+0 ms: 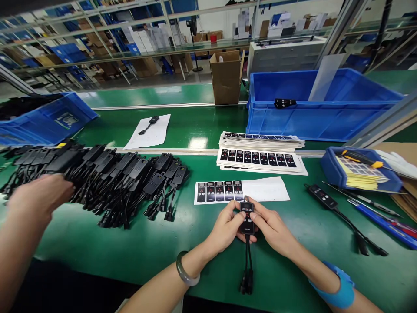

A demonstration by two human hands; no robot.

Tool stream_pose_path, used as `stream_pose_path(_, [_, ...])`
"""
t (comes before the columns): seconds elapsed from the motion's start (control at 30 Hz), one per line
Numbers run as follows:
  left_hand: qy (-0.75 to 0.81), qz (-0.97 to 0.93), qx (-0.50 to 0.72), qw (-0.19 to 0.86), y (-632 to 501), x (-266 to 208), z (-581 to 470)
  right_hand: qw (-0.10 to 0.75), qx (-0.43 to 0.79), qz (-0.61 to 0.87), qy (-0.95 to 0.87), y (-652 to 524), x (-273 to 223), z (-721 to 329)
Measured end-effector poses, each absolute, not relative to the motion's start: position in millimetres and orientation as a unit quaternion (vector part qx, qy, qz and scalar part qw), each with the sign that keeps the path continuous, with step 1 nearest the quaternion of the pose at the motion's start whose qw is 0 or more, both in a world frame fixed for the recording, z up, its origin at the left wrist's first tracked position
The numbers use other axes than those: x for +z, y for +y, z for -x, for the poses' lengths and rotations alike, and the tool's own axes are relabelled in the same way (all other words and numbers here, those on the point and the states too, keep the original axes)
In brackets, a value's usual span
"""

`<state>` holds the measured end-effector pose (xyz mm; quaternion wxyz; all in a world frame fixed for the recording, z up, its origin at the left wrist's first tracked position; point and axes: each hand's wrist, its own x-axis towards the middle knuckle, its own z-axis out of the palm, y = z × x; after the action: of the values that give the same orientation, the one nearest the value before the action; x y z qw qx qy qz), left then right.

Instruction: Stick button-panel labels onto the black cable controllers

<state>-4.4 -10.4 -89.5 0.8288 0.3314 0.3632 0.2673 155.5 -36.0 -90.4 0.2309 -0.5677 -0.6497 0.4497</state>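
Both my hands hold one small black controller [247, 217] just above the green table [130, 252]. My left hand [226, 226] grips its left side and my right hand [273, 228] its right side, thumbs pressing on the labelled face. Its two black cables [247, 269] trail toward me. Just beyond it lies a label sheet [218, 191] with several black labels left on it; the right part of its white backing is bare.
A big pile of black controllers [107, 178] lies at left, with another person's hand [39, 195] on it. Label sheet stacks [259, 158] are behind. To the right lie one controller [322, 196], a small blue tray [358, 171] and pens [384, 221]. A blue crate [322, 117] and cardboard box [227, 76] stand farther back.
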Motion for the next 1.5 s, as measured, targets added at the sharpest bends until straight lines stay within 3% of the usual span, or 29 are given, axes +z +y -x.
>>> stream_pose_path(0.9, [0.357, -0.325, 0.296, 0.824, -12.6, -89.7, 3.2, 0.295, 0.559, 0.521, -0.574, -32.1, -88.7, -148.8])
stream_pose_path(1.0, [0.365, -0.334, 0.306, 0.813, -13.0, -88.8, 2.0, 0.283, 0.500, 0.548, -0.608, -32.9, -90.2, -148.5])
stream_pose_path(1.17, [0.347, -0.388, 0.303, 0.798, -14.7, -88.3, 2.7, 0.275, 0.219, 0.590, -0.726, -31.0, -86.9, -152.6])
stream_pose_path(1.3, [0.378, -0.548, 0.252, 0.702, -16.3, -88.5, 8.6, 0.118, 0.168, 0.652, -0.730, -28.6, -73.3, -172.3])
stream_pose_path(1.43, [0.473, -0.707, 0.220, 0.478, -13.4, -86.1, 18.2, -0.103, 0.041, 0.748, -0.655, -26.7, -61.3, -202.2])
stream_pose_path(1.5, [0.519, -0.741, 0.195, 0.379, -9.5, -85.2, 23.3, -0.139, -0.023, 0.767, -0.626, -21.5, -58.5, -209.6])
